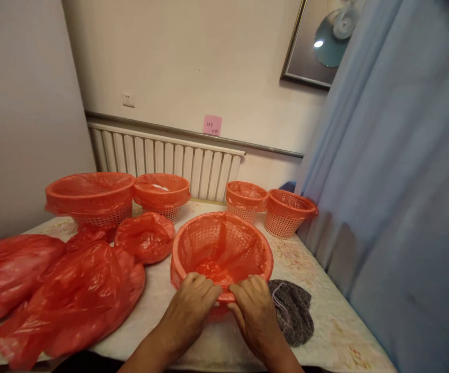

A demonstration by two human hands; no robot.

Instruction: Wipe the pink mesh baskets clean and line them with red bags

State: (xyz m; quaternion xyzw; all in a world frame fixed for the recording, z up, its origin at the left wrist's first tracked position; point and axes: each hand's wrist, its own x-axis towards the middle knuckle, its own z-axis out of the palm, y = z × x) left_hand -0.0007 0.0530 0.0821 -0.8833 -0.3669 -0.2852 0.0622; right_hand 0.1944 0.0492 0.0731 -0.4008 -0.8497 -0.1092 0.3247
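Observation:
A round orange plastic basket (268, 246) stands in front of me, lined with a thin red plastic bag (228, 246) that is folded out over its rim. My left hand (197, 300) is closed over the near rim, fingers on the inside and thumb outside. Just beside it, my right hand (253, 308) grips the same rim through the bag film. Both thumbs are nearly side by side. The basket's lower front is partly hidden by my hands. Next to my right hand lies a dark grey knitted item (294, 313) with a light cord.
Bag-lined baskets stand at the back: a large one (92, 199), a medium one (162, 197) and two small ones (247, 199) on the right. Crumpled red bags (88, 295) cover the table's left. A blue curtain (395, 181) borders the right; a radiator (165, 155) is behind.

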